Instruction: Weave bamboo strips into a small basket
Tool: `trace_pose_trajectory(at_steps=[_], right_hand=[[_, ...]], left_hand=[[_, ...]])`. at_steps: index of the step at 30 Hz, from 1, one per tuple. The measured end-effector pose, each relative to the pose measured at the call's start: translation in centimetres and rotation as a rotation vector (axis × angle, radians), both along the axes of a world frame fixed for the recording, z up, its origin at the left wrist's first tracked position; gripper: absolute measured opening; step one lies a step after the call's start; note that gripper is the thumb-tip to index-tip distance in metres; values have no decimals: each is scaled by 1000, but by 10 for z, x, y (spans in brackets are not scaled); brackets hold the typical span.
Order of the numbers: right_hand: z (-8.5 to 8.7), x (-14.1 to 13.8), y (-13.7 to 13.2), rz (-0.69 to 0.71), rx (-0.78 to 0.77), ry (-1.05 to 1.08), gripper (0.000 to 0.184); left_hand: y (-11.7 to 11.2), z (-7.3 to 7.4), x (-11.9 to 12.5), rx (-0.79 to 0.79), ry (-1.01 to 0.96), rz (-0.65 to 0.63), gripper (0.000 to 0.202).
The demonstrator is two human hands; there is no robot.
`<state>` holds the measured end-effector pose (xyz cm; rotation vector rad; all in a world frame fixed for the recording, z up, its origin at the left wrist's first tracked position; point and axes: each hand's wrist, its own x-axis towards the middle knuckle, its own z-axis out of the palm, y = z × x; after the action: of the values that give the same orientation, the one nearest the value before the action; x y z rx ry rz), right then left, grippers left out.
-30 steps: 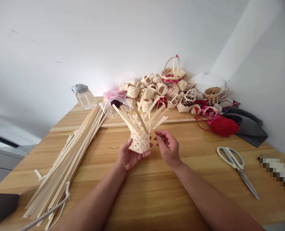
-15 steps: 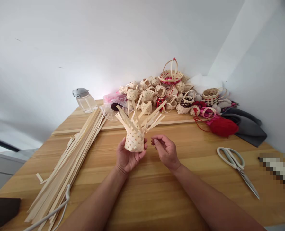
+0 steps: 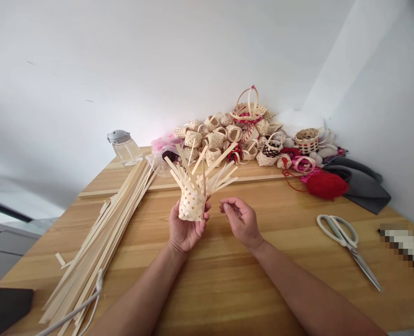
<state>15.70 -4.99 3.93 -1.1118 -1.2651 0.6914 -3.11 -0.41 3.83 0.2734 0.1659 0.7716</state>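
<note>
Head view
1. Wooden table (image 3: 228, 284) runs off the frame at its near edge.
2. Heaped small woven baskets (image 3: 224, 140) fill the far right corner, their lower ones hidden behind the others.
3. Bundled pale strips (image 3: 101, 224) lie along the left edge, crossed by a white cord (image 3: 77, 310).
4. Half-woven strip basket (image 3: 192, 205) sits mid-table, its loose strips fanning upward.
5. Left hand (image 3: 186, 233) cups that basket from below, fingers partly hidden behind it.
6. Right hand (image 3: 242, 221), just beside it, is half open and holds nothing.
7. Scissors (image 3: 348, 247) lie near the right edge, beyond them a pixelated object (image 3: 406, 247) that cannot be made out.
</note>
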Motion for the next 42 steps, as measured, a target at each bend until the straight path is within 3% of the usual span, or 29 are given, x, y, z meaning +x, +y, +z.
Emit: trace_pose_trajectory(at_steps=[10, 21, 25, 33, 38, 42], right_hand=[[2, 1, 0, -10, 27, -31, 20], [1, 2, 0, 13, 12, -49, 21], [2, 2, -2, 13, 39, -66, 20], [3, -1, -4, 43, 63, -57, 18], [6, -3, -1, 50, 79, -54, 34], [6, -5, 0, 57, 71, -70, 31]], left_hand=[[-1, -1, 5, 100, 70, 99, 59], [3, -3, 0, 11, 2, 36, 84], [1, -3, 2, 34, 66, 56, 76], [-3, -3, 15, 107, 255, 242, 46], [-6, -6, 19, 152, 311, 251, 48], [-7, -10, 23, 190, 350, 250, 53]])
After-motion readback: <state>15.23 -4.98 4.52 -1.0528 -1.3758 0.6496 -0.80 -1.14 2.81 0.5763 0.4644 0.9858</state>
